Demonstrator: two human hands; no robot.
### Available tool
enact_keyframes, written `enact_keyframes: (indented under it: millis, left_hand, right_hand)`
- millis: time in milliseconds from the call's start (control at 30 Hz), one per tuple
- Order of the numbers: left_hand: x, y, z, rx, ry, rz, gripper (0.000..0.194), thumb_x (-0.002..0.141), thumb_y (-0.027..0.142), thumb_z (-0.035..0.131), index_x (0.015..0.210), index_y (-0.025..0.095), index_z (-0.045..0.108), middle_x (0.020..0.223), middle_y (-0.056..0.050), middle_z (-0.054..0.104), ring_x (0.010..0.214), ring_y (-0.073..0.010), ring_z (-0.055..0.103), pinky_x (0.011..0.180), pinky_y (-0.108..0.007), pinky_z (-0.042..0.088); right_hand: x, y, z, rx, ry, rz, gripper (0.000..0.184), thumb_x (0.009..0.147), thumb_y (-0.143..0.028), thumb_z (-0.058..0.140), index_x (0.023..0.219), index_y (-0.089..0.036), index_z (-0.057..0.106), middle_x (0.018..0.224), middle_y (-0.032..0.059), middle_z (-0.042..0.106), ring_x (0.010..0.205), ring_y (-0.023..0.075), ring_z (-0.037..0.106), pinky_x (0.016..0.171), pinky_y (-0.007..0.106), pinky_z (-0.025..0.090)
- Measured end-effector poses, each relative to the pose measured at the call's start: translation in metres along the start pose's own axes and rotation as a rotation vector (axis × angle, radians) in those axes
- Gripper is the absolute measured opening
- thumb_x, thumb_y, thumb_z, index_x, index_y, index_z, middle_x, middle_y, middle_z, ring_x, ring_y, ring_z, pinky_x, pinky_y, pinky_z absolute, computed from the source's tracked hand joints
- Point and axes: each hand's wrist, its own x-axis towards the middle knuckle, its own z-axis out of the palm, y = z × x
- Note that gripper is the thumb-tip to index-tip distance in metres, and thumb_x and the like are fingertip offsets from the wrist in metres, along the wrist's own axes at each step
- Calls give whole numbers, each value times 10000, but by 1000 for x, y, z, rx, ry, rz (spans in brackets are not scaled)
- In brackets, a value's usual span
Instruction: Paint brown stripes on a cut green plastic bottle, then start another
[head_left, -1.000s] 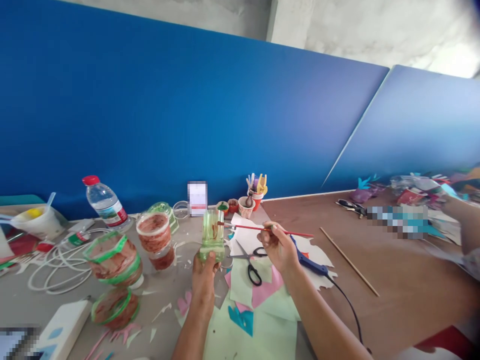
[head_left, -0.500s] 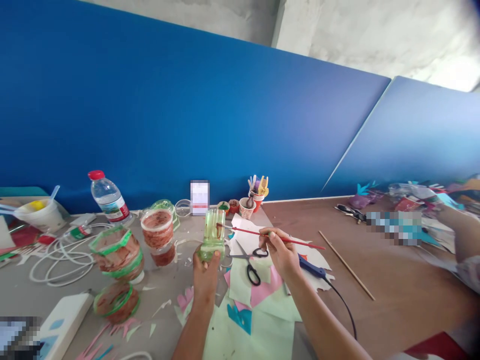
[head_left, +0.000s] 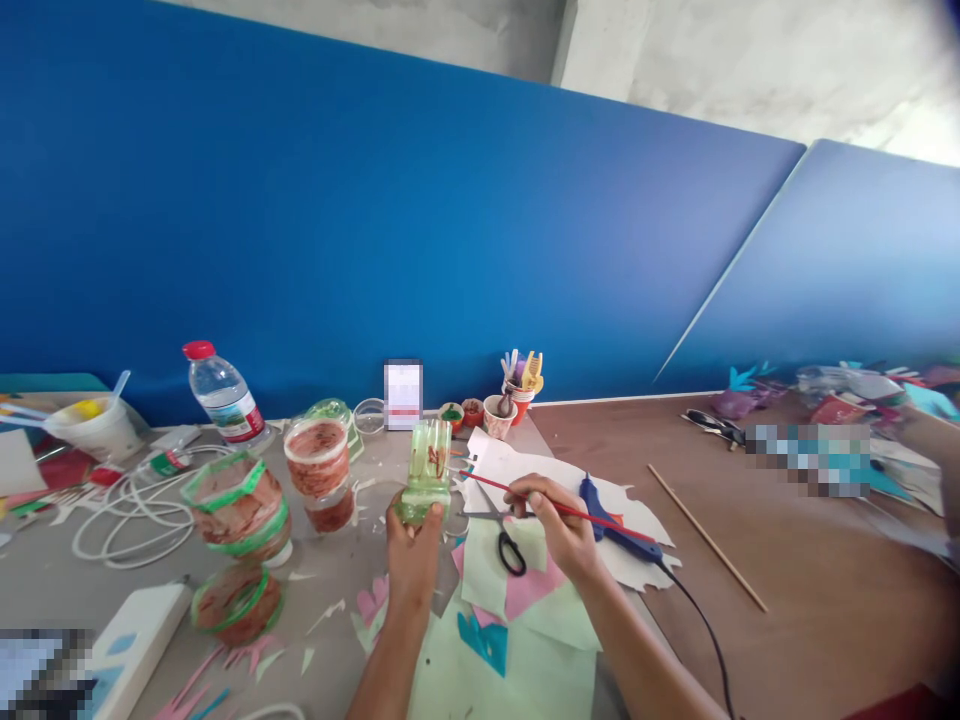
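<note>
My left hand [head_left: 416, 535] is closed around the lower end of a clear green plastic container [head_left: 430, 470], which looks like a cut bottle and is held upright. Reddish-brown paint streaks mark its near side. In my right hand [head_left: 556, 520] is a thin red paintbrush [head_left: 487, 483], pinched between the fingers and slanting toward the container. The brush tip is beside the container's right side; whether it touches cannot be made out. Under my right hand lie black-handled scissors [head_left: 511, 553] on pale green and pink paper scraps [head_left: 529, 590]. A blue glue gun [head_left: 630, 540] lies just right of that hand.
Brown-painted cups [head_left: 319, 465] and a green-rimmed brown container [head_left: 236, 505] stand on the left. Behind them are a water bottle [head_left: 225, 400] and coiled white cable [head_left: 135, 530]. Small paint pots [head_left: 472, 411] stand at the back. A wooden stick [head_left: 705, 535] lies right. Another person's arm [head_left: 934, 435] shows far right.
The brush has drawn back a little and dropped lower, away from the container's painted face. More red-brown strokes show on the container. The view has shifted slightly.
</note>
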Motion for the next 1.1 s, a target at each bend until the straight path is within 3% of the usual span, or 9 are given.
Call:
enact_keyframes:
  millis: [300,433,633,800,933,1100]
  left_hand:
    - [-1,1,1,37,-27,34,517,678,355,697,1132,207,498,950,-55,683,863,-201,662,801,-358,508]
    - [-1,2,-1,55,-13,24,485,683,353,695,1106,207,509,928,-48,681,838,-202,665,779,-361,513]
    - [-1,-1,0,18,-13,30,464,690,327,697,1097,221,499,986,-50,673,891,-198,663,820,-349,504]
    - [-2,-1,1,49,-17,51,462,704,313,681,1113,211,493,1006,-69,661,897,-200,658,821,-336,503]
    - [-1,-4,-1,82,-43,49,482,718,327,672,1148,212,486,1025,-74,655,907,-197,651,828,-335,496]
    - [-1,-6,-1,98,-24,50,530,711,332,681,1188,213,482,984,-58,665,872,-194,650,818,-355,495]
  right_hand:
    - [-7,2,0,-79,13,-73,239,944,-221,439,1018,-209,666,838,67,654,703,174,607,656,323,481]
    - [-9,0,2,-85,-52,-69,236,935,-216,448,934,-196,684,785,62,640,687,174,599,637,316,468]
    - [-10,3,2,-28,61,-64,236,935,-199,442,986,-212,672,832,57,638,686,161,584,634,306,465]
    - [-10,5,1,3,16,-31,228,929,-212,455,888,-199,679,763,47,622,657,159,570,602,294,448]
    - [-9,6,0,-6,111,-16,216,928,-204,457,937,-210,673,806,43,631,660,148,576,612,287,459]
    - [-8,6,-1,-34,54,-3,222,913,-204,466,845,-187,676,752,45,628,645,152,569,594,284,451]
